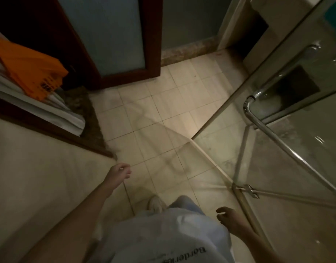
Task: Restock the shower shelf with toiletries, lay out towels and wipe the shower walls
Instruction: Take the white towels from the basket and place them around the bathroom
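A dim bathroom seen from above, looking down the person's own body. Two bare hands show, both holding nothing. The left hand [121, 171] hangs out over the tiled floor [144, 118] near a wall corner, its fingers loosely curled. The right hand [228, 218] hangs low beside the glass shower enclosure, fingers relaxed and slightly spread.

One stack of folded towels [40, 107] lies at the left edge, on a dark speckled stone threshold [83, 111]. The towels look white or pale, soft, with layered folded edges; how many are in the stack cannot be told. One bright orange sheet [28, 71], flat and stiff with dark printed marks near its lower corner, rests on top of the stack.

The floor is made of square cream tiles with darker grout lines, scuffed and streaky. One door [116, 40] stands ahead, a dark red-brown wooden frame around a frosted blue-grey panel.

On the right, the glass shower door [288, 149] is clear with smudges, and carries one curved chrome bar handle [273, 137], round and shiny. One small metal hinge bracket [249, 189] sits at the glass's lower edge.

One pale shoe [155, 204] and a blue jeans leg [186, 203] show below, under a light T-shirt [163, 238] with dark lettering.
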`<state>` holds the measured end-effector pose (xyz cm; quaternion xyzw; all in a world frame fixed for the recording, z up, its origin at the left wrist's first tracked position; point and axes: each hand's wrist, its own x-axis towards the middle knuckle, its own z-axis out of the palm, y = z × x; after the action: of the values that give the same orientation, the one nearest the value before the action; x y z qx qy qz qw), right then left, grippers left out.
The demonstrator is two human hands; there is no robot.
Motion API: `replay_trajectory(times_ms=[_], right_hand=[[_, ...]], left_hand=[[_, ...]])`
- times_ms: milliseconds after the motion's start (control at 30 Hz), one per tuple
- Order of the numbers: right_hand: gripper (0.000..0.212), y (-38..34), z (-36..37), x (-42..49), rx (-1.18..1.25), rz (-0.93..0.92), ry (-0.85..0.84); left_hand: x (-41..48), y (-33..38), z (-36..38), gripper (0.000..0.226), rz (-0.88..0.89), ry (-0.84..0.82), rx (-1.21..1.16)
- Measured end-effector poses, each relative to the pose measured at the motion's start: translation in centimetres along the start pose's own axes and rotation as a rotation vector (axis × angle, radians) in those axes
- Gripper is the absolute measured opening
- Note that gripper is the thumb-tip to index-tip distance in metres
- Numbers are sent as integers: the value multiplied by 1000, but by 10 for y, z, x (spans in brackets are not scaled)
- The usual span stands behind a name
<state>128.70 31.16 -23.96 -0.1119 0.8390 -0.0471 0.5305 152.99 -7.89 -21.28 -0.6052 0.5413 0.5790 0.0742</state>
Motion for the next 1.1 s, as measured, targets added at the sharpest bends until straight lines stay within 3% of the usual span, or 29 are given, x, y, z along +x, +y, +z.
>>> replay_trajectory(times_ms=[200,467,700,833,967,1100], right_hand=[[27,-85,-37,42,-52,-7,-58],[28,-227,-144,135,-68,-119,-54],[27,-372,-253,209,-80,-230,-28],[26,-447,-301,222,43,-337,23],[28,-477,-330,234,76,-333,76],[30,-468,-347,244,153,-170,77]], left_hand=[[26,22,-28,18,-102,44,-38],[84,47,-61,21,-316,132,-39],[145,146,-88,17,-278,184,-70],[193,213,-95,13,-213,112,-56],[247,279,-96,16,-188,23,45],[310,350,-101,21,-170,-74,207]])
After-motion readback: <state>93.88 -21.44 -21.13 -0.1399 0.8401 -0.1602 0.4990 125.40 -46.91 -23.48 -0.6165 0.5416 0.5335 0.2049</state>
